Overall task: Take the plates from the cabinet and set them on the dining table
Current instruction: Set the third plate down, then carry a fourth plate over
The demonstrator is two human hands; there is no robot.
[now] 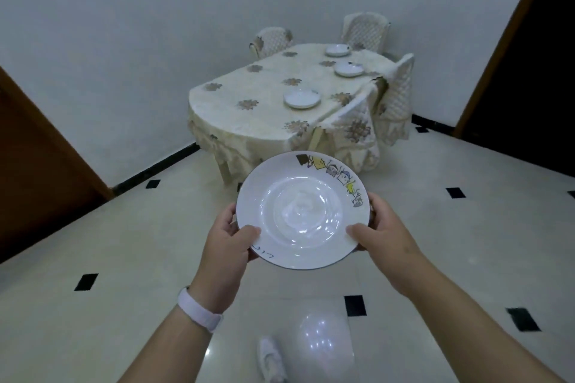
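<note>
I hold a white deep plate point(303, 210) with cartoon figures along its far right rim, level in front of me above the floor. My left hand point(228, 236) grips its near left edge, thumb on the rim. My right hand point(381, 233) grips the near right edge the same way. Ahead stands the dining table point(249, 121) under a cream flowered cloth. Three white plates lie on it: one near the front point(301, 98), one further back on the right point(348, 68), one at the far end point(337, 50). The cabinet is out of view.
Covered chairs stand around the table: two on its right side point(354, 130) point(398, 90), two at the far end point(273, 40) point(365, 28). A brown door point(40, 171) is on the left, a dark doorway point(522, 71) on the right. Glossy tiled floor point(451, 242) lies between me and the table.
</note>
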